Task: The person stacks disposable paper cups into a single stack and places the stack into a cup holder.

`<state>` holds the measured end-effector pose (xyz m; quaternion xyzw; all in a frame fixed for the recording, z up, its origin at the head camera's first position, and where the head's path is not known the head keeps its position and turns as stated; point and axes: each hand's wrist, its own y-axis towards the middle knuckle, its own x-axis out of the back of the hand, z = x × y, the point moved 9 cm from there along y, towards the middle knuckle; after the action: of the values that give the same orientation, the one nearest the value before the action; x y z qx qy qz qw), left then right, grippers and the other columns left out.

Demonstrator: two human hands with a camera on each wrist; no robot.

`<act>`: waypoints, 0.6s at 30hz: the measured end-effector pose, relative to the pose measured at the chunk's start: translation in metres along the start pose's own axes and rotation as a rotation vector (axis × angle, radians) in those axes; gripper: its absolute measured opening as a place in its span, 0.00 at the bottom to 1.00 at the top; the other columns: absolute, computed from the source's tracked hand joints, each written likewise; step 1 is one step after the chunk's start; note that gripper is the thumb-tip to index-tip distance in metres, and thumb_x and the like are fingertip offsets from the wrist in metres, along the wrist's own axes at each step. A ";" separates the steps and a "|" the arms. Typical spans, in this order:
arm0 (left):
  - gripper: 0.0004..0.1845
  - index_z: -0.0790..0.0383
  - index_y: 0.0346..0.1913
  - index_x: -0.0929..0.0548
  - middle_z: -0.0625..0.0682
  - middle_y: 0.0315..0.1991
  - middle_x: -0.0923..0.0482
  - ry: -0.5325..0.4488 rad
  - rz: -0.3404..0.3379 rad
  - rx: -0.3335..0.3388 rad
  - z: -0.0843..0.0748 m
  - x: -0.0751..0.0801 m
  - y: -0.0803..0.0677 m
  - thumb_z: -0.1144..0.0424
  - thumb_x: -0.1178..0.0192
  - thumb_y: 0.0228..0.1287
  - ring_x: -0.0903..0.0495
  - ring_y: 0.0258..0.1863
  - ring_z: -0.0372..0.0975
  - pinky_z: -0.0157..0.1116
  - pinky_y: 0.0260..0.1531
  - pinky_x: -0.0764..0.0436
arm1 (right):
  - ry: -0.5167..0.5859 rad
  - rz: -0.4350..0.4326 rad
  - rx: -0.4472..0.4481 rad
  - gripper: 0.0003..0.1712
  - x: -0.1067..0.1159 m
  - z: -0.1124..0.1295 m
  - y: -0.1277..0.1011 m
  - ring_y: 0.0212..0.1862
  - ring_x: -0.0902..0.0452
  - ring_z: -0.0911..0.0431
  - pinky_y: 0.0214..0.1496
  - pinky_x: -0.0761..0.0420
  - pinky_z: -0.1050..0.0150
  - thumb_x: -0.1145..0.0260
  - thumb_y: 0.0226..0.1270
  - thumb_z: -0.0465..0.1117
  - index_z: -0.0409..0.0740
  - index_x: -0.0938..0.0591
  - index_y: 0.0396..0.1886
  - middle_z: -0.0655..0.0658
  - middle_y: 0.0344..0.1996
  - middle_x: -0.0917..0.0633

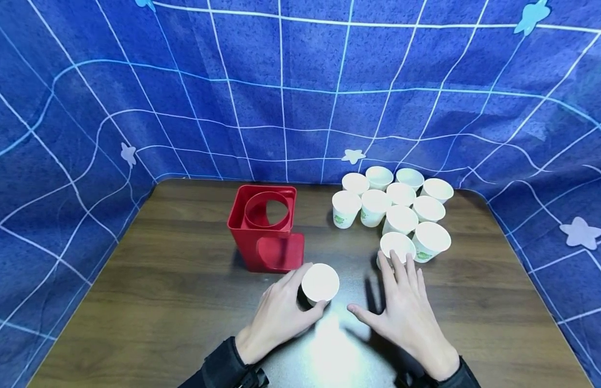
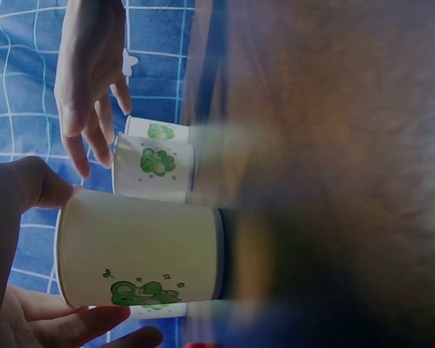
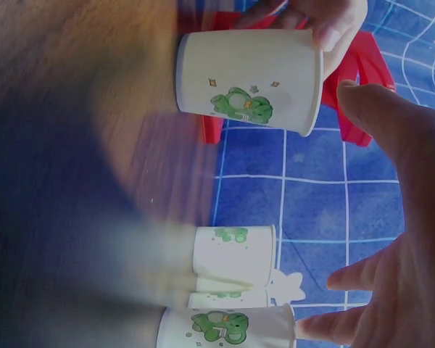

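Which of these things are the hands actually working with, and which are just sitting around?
In use: paper cup gripped by the left hand; cluster of paper cups that the right hand reaches toward.

Lying about: red holder, wooden table, blue cloth backdrop.

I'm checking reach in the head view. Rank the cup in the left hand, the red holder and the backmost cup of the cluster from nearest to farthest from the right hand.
1. The held cup, just left of the right hand, in the left hand's grip.
2. The red holder, farther left and back.
3. The backmost cup, at the table's far edge.
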<state>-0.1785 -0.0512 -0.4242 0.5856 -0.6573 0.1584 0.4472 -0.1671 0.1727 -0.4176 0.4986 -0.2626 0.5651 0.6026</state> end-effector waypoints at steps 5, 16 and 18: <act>0.40 0.52 0.68 0.23 0.47 0.58 0.16 -0.009 -0.025 -0.005 0.005 0.005 -0.010 0.46 0.23 0.51 0.16 0.53 0.35 0.43 0.46 0.13 | 0.001 0.006 0.012 0.68 -0.002 0.003 -0.001 0.77 0.50 0.23 0.70 0.44 0.22 0.25 0.44 0.76 0.40 0.35 0.77 0.30 0.74 0.33; 0.54 0.44 0.79 0.38 0.50 0.71 0.26 -0.174 0.083 0.089 0.016 -0.007 -0.018 0.45 0.21 0.49 0.24 0.66 0.37 0.47 0.62 0.20 | 0.041 -0.031 0.069 0.67 0.004 0.015 -0.004 0.77 0.51 0.24 0.71 0.44 0.24 0.22 0.45 0.72 0.40 0.35 0.77 0.31 0.74 0.33; 0.56 0.45 0.80 0.41 0.52 0.74 0.30 -0.222 0.098 0.091 0.016 -0.011 -0.017 0.48 0.20 0.49 0.26 0.68 0.38 0.48 0.64 0.22 | 0.056 -0.032 0.099 0.67 0.005 0.021 -0.005 0.78 0.51 0.25 0.74 0.44 0.27 0.22 0.45 0.72 0.40 0.35 0.78 0.31 0.75 0.34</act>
<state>-0.1707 -0.0601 -0.4466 0.5866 -0.7226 0.1438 0.3362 -0.1562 0.1567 -0.4068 0.5158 -0.2093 0.5815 0.5933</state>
